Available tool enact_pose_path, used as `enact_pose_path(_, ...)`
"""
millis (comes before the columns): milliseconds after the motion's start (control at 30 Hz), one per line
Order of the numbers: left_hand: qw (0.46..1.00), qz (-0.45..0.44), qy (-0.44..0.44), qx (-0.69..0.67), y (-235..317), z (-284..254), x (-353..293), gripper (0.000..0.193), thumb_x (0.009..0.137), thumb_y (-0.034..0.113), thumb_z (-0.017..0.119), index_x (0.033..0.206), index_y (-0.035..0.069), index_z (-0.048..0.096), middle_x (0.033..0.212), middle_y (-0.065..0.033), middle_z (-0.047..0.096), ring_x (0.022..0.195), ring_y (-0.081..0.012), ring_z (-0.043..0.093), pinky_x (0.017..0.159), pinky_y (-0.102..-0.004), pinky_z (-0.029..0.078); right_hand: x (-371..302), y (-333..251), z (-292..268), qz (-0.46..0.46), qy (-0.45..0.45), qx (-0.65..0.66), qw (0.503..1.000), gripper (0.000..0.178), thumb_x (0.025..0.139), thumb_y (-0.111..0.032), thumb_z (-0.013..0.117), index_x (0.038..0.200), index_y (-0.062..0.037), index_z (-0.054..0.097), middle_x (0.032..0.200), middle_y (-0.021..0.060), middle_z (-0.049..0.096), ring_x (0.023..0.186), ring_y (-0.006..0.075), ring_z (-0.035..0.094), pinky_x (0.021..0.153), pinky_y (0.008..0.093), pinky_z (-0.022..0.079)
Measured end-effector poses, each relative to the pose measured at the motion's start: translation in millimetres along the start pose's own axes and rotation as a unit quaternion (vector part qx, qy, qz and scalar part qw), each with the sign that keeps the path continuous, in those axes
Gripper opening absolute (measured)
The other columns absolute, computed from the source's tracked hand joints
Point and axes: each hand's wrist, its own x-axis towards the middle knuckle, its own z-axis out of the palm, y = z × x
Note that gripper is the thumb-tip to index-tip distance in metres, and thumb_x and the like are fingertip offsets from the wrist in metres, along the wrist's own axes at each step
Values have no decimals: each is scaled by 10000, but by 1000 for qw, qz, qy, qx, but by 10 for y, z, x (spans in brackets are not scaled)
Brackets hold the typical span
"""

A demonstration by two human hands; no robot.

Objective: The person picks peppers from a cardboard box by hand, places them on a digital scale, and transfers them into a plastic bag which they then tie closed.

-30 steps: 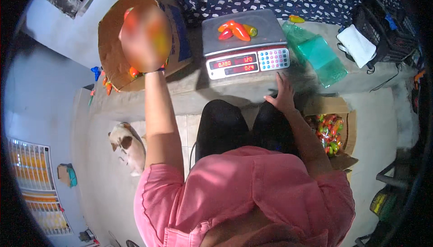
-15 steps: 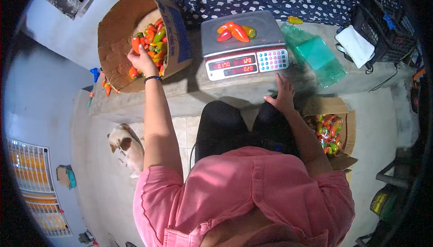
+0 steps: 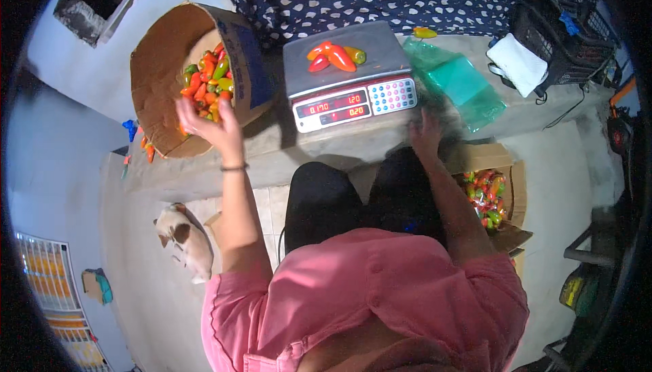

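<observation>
My left hand is at the mouth of a tilted cardboard box, fingers spread and nothing seen held. Red, orange and green peppers lie heaped inside, just past my fingertips. A digital scale with a lit red display stands on the concrete ledge to the right of the box. On its grey plate lie several peppers, red, orange and yellow-green. My right hand is at the ledge's front edge below the scale, fingers stretched out, a little blurred and in shade, with nothing visible in it.
Green plastic bags lie right of the scale, with a lone yellow-orange pepper behind. A black crate with a white cloth stands farther right. Bagged peppers fill a floor box by my right arm. A dog lies at left.
My left hand has drawn back from the peppers toward me, and its fingers have spread. My right hand stays by the ledge edge. The whole view has shifted slightly.
</observation>
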Motion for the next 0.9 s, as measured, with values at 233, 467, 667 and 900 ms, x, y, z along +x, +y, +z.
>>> enact_pose_path(233,874,-109,-459,-114,644,-654,-1946,663,684,136,640,1267,10,352,1305,-244,310,1217,-421,271,1017,-498,216,864,222,-311,63,179,-1,982,497,777,-232,594,1188,5,448,1054,180,521,973,356,476,870,437,370)
enact_pose_path(467,888,-140,-427,-97,512,-452,-1916,564,685,84,632,1203,20,420,1201,-211,419,1144,-381,361,965,-439,299,1110,313,-13,-93,-16,65,993,527,726,-229,608,1191,-36,452,1122,219,481,1033,392,455,892,468,362)
enact_pose_path(667,858,-165,-477,-91,546,-489,-1901,551,682,94,633,1191,24,433,1207,-212,412,1125,-378,375,961,-436,307,1208,-84,-444,221,-75,-158,959,766,726,-371,625,1363,-218,227,1286,259,369,1183,424,368,922,614,289)
enact_pose_path(900,864,-164,-469,-82,525,-413,-1946,501,700,92,637,1164,32,458,1177,-201,454,1088,-373,430,932,-417,351,1236,592,-734,338,-85,-49,936,910,688,-325,692,1401,-229,136,1283,170,415,1162,391,390,874,618,305)
